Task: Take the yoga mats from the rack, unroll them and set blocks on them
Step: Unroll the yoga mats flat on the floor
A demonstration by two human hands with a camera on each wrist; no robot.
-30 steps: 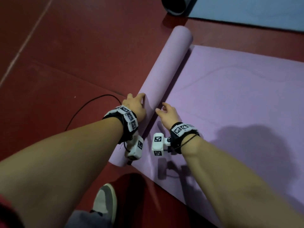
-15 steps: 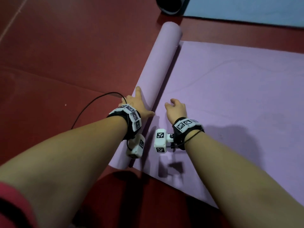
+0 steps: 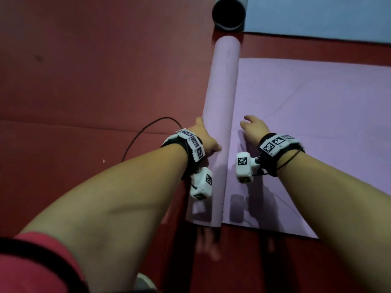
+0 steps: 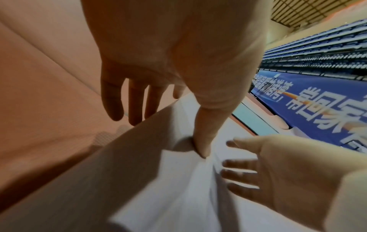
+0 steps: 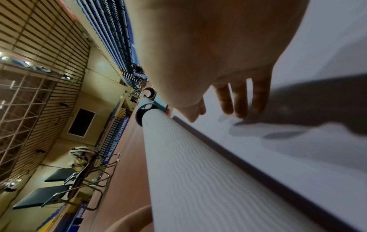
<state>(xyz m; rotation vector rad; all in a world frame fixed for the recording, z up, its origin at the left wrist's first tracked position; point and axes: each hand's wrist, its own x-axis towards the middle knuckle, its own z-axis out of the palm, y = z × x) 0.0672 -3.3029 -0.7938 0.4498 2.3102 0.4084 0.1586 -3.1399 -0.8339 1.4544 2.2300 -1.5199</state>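
Note:
A purple yoga mat lies partly unrolled on the red floor, its roll (image 3: 222, 98) running away from me and its flat part (image 3: 306, 115) spread to the right. My left hand (image 3: 204, 137) rests on the roll's left side; in the left wrist view its thumb (image 4: 202, 141) presses on top while the straight fingers (image 4: 135, 106) reach over the far side. My right hand (image 3: 252, 126) is open, fingers extended just over the flat mat beside the roll (image 5: 188, 164). No blocks are in view.
A blue mat (image 3: 317, 15) lies spread beyond the purple one, its rolled end (image 3: 228, 13) close to the purple roll's far end. A black cable (image 3: 148, 127) loops on the floor left of the roll. Chairs (image 5: 65, 180) stand by the wall.
The purple roll has travelled left, leaving more flat mat on the right. My right hand has come off the roll and now hovers over the flat part.

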